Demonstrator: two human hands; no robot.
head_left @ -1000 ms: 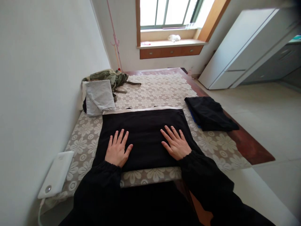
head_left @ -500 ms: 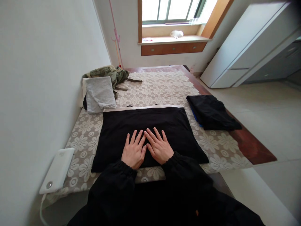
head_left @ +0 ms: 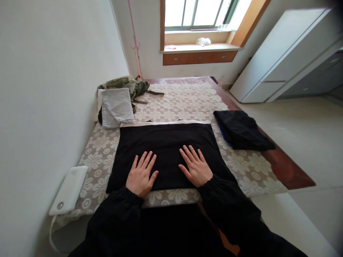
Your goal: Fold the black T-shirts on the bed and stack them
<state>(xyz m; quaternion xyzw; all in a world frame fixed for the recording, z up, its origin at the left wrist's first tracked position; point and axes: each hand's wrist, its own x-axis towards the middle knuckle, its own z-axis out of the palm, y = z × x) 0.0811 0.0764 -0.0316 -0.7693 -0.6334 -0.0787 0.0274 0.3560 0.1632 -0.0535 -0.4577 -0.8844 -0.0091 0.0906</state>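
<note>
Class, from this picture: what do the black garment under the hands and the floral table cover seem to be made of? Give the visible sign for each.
Black garment: apparently a soft woven or knit fabric, matte; it lies flat and limp, without shine.
Floral table cover: probably lace or crochet-style textile, possibly plastic imitation; its repeated openwork flowers show scalloped edges over the brown tabletop.

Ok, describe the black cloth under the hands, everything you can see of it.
The black cloth is a flat, folded rectangle, matte and soft-looking, with a pale strip along its far edge. It lies on the flowered lace cover near the front edge. The left hand and right hand rest palm-down on it, apart, fingers spread.
</note>
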